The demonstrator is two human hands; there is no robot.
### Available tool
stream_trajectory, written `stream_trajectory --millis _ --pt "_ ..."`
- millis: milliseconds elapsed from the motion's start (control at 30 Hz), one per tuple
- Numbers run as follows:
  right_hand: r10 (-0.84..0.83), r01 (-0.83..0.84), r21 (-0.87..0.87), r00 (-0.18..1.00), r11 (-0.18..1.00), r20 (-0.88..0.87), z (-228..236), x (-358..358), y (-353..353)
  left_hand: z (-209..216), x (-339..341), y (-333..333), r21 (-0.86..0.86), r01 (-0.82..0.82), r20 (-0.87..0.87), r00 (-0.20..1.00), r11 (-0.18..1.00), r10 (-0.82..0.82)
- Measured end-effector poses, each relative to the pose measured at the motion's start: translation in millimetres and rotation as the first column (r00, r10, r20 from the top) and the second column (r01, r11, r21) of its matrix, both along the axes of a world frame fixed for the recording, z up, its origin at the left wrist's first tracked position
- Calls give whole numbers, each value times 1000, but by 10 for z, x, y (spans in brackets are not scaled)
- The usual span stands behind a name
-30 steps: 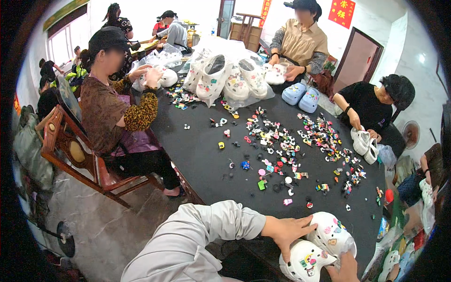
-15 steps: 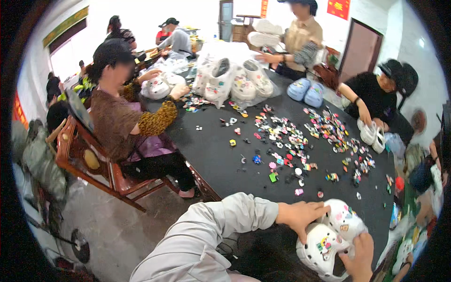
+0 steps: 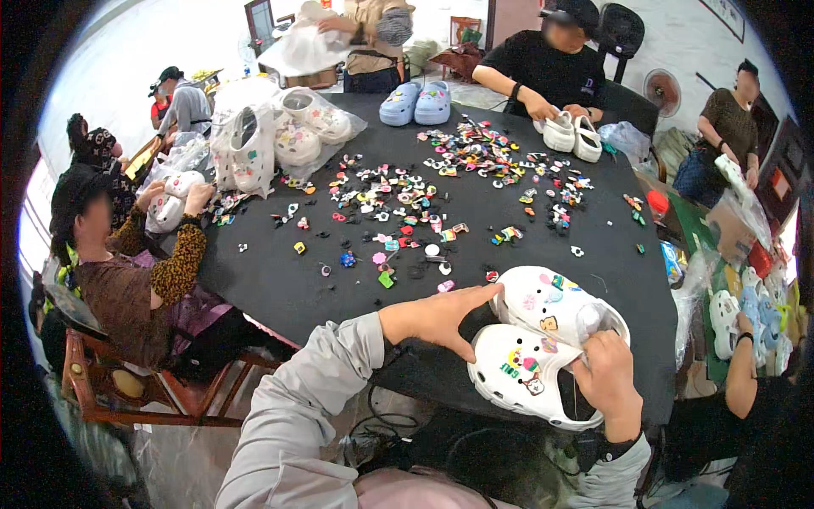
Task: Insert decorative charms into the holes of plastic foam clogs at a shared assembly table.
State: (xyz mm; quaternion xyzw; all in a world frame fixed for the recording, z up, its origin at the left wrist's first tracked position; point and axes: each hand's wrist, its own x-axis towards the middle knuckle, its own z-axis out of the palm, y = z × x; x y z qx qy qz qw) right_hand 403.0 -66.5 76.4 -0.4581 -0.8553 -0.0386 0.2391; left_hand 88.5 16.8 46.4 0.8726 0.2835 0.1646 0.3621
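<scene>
Two white clogs (image 3: pixel 509 373) decorated with small colourful charms lie side by side at the near edge of the table, toes pointing left. My right hand (image 3: pixel 610 373) is closed around their inner sides where the openings meet; its fingertips are partly hidden inside. My left hand (image 3: pixel 441 318) rests at the toes, thumb and fingers spread wide, fingertips close against the two clogs. A wad of clear plastic or white filling (image 3: pixel 589 321) shows in the far clog. Beyond the clogs, loose shoe charms (image 3: pixel 407 195) are scattered over the black tabletop (image 3: pixel 280 263).
Bagged white clogs (image 3: pixel 297 140) stand far left, blue clogs (image 3: pixel 415 103) at the back. Co-workers handle white clogs at the left (image 3: pixel 174 204) and far right (image 3: pixel 570 134). Off the right edge, a person's arm (image 3: pixel 742 373) reaches toward more clogs (image 3: pixel 753 318). A cable (image 3: pixel 381 416) hangs below the table.
My view has swung right, so the table and people appear farther left. My left hand has loosened and spread at the toes, while my right hand keeps hold between the clogs.
</scene>
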Motion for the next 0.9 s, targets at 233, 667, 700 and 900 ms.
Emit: stream_trajectory --millis 233,667,700,900 --pt "-78 52 -190 988 980 -131 -221 5 179 -60 -380 -26 32 -203 -43 978 979 205" --pt "-54 29 -149 985 988 -163 -219 6 207 -329 -1941 319 304 -785 -160 516 539 842" --pt "-55 33 -141 986 990 -157 -210 15 195 -348 -1939 348 302 -783 -158 521 543 839" --pt "-51 29 -132 985 991 -164 -199 -2 185 -355 -1905 381 254 -780 -56 578 572 814"
